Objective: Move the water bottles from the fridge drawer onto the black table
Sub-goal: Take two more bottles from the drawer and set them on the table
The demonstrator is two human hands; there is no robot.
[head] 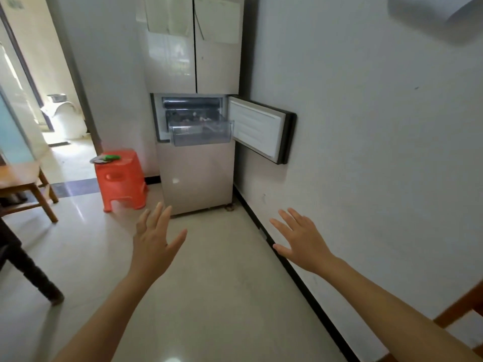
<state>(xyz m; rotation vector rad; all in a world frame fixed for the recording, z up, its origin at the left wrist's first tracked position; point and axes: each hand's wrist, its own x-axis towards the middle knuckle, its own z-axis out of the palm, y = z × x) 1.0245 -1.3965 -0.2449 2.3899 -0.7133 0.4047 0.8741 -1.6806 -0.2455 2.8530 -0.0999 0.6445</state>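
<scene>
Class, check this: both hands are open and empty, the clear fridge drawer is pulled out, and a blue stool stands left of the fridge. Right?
Wrong colour: the head view shows an orange-red stool, not blue. The left hand and right hand are open and empty; the drawer is pulled out.

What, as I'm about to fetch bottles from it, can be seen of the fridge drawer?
The drawer is a clear plastic bin with a curved front wall and a lipped top edge. It sits level, pulled partway out of the open middle compartment of the fridge, beside the door swung out to its right. What lies inside cannot be made out. The left hand and right hand are open and apart from it.
</scene>
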